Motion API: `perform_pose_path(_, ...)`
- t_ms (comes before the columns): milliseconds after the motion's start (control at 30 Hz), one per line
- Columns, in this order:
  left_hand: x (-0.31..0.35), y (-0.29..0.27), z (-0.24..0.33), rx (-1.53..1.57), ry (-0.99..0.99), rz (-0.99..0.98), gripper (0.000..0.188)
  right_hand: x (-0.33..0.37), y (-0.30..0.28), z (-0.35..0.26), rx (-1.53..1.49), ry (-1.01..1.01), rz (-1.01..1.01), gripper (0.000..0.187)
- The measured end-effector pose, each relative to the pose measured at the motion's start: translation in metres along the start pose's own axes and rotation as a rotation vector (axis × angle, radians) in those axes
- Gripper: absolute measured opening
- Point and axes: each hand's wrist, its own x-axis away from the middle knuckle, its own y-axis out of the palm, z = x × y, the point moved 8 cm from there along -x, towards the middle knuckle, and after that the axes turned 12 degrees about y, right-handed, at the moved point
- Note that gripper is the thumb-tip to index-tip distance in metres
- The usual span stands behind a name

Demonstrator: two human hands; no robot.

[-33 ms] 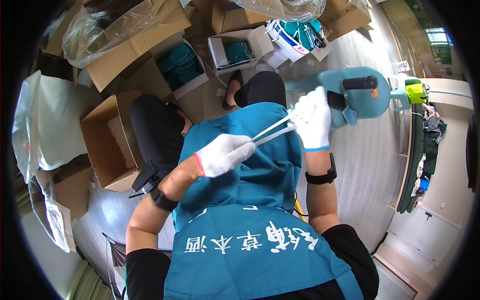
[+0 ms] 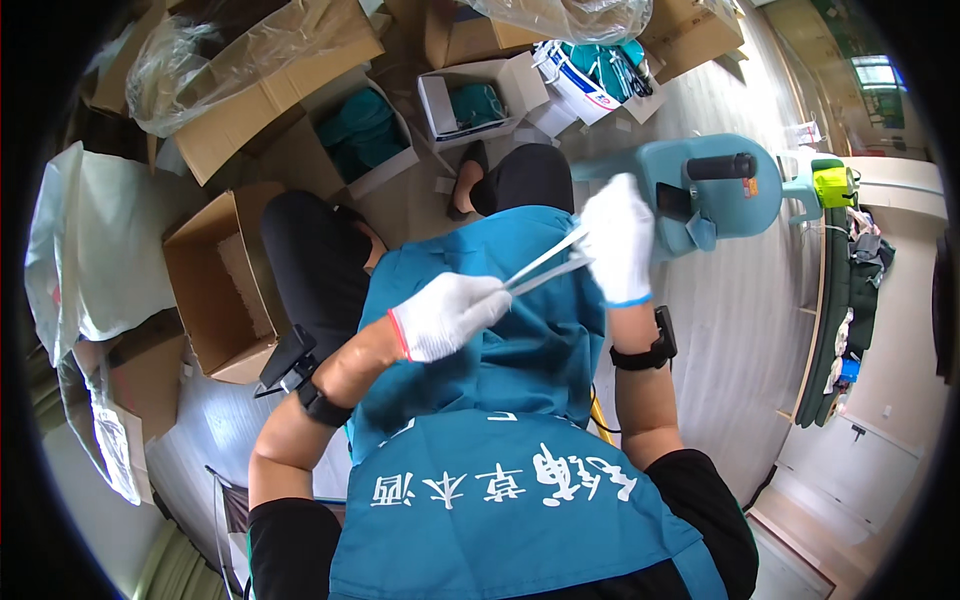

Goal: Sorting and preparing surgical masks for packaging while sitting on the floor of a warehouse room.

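Slumping at the far left, a whitish plastic-wrapped bundle [image 2: 105, 235] stands near an open brown cardboard box [image 2: 222, 290], whose right edge lies beside a black-trousered leg [image 2: 312, 265]. Above a teal fabric apron [image 2: 490, 385], the white-gloved left hand [image 2: 450, 318] is closed, fingers pinching a thin white flexible strip [image 2: 546, 258]. Its two strands stretch diagonally across to the white-gloved right hand [image 2: 617, 240], fist closed on them. Farther right, a light-blue plastic stool [image 2: 755, 215] carries a black cylinder [image 2: 720, 166]; below its rounded edge, pale grey floor [image 2: 730, 310] spans a wide gap beyond the right forearm.
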Motion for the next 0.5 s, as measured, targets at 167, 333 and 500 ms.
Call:
perform_pose_path(167, 0.008, -0.007, 0.02, -0.504, 0.028, -0.265, 0.033, 0.06, 0.104, 0.039, 1.292, -0.308, -0.471, 0.043)
perform_pose_path(333, 0.032, 0.013, 0.032, -0.394, 0.092, -0.57, 0.029, 0.127, 0.133, 0.079, 1.733, -0.083, -1.238, 0.065)
perform_pose_path(500, 0.049, 0.004, 0.062, -0.062, 0.062, -0.484, 0.029, 0.143, 0.127, 0.061, 1.004, 0.5, -1.183, 0.039)
